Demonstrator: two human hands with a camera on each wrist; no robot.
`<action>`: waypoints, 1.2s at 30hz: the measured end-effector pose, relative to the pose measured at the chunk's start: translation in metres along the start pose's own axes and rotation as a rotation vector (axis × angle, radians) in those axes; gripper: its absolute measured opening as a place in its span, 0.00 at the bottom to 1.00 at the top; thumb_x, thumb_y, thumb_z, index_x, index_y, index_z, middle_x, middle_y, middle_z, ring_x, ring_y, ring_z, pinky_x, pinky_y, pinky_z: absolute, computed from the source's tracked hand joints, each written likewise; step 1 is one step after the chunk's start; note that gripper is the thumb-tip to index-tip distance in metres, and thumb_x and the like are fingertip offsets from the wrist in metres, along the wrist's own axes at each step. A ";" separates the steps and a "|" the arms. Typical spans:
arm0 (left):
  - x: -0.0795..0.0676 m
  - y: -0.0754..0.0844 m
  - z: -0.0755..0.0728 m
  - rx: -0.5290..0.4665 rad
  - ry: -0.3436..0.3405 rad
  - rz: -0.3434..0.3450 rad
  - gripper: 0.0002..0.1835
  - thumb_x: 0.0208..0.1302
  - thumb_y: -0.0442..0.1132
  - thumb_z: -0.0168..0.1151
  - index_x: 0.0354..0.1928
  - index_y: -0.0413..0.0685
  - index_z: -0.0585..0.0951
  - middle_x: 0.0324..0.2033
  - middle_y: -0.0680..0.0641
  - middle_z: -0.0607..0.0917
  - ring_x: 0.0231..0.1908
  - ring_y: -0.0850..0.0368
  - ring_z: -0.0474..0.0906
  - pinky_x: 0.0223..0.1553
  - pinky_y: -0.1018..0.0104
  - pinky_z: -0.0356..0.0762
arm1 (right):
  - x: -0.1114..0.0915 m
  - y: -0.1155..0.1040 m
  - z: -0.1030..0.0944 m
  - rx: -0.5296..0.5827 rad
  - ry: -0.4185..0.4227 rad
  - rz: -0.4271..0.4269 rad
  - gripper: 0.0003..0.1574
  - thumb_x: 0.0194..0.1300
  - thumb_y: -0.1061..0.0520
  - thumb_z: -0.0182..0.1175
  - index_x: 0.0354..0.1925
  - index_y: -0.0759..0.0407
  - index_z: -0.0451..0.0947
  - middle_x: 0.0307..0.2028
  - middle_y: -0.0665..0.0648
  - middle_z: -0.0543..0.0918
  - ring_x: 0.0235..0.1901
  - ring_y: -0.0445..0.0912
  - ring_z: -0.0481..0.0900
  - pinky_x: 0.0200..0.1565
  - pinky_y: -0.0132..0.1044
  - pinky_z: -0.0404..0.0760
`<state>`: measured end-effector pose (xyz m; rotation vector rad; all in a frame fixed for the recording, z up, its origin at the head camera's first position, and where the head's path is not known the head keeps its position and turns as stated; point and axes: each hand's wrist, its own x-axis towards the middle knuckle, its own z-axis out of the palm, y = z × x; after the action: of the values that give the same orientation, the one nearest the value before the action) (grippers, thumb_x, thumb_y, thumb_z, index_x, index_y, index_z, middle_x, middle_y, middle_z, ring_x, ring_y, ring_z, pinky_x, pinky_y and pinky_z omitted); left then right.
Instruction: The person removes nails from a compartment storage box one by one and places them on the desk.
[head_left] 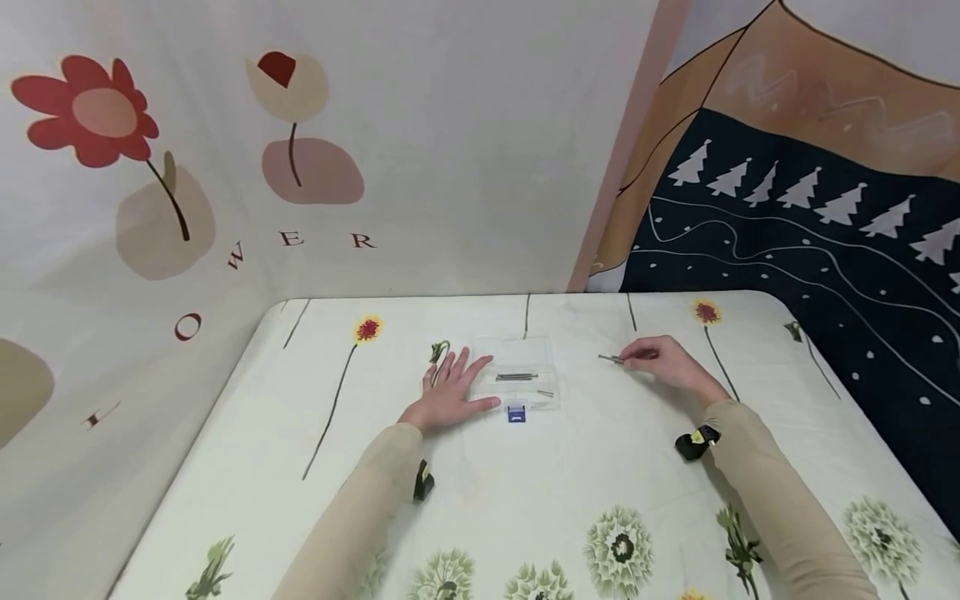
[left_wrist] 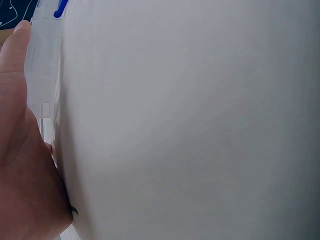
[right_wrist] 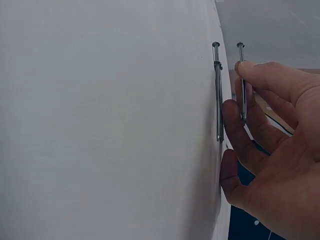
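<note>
My right hand (head_left: 660,360) pinches a steel nail (right_wrist: 243,95) between thumb and fingertips, its flat head upward in the right wrist view. Right beside those fingers, several similar nails (right_wrist: 218,102) lie together on the table. Fingers spread and straight, my left hand (head_left: 450,396) rests at the left side of a clear plastic box (head_left: 551,362), overlapping its edge in the head view. The box's lid is raised and laid back. Inside sit a row of long nails (head_left: 516,377) and a few shorter metal pieces (head_left: 545,392). A blue latch (head_left: 516,413) marks its front.
A white cloth with printed flowers covers the table (head_left: 525,475). Behind it hangs a pale curtain (head_left: 450,167) with flower prints, and a dark patterned cloth (head_left: 787,242) hangs along the right side. Black wrist cameras (head_left: 693,444) are strapped to both forearms.
</note>
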<state>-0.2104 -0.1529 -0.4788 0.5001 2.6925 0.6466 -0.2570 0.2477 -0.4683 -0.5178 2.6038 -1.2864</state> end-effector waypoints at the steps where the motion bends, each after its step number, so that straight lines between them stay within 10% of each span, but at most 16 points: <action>1: 0.000 0.000 0.000 -0.004 -0.001 0.001 0.45 0.62 0.70 0.50 0.76 0.67 0.48 0.75 0.43 0.35 0.72 0.44 0.25 0.65 0.38 0.27 | 0.000 0.000 0.000 -0.005 0.000 0.005 0.10 0.66 0.63 0.62 0.43 0.67 0.83 0.41 0.62 0.84 0.39 0.46 0.78 0.41 0.31 0.75; 36: -0.002 0.002 0.000 -0.001 0.017 0.000 0.44 0.63 0.69 0.51 0.76 0.66 0.50 0.75 0.42 0.37 0.73 0.44 0.26 0.65 0.38 0.27 | -0.002 -0.017 0.013 0.075 0.079 0.026 0.14 0.69 0.60 0.59 0.48 0.66 0.82 0.47 0.62 0.82 0.44 0.48 0.76 0.43 0.34 0.75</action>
<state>-0.2076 -0.1517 -0.4772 0.4969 2.7076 0.6548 -0.2475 0.2293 -0.4621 -0.4267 2.6040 -1.4176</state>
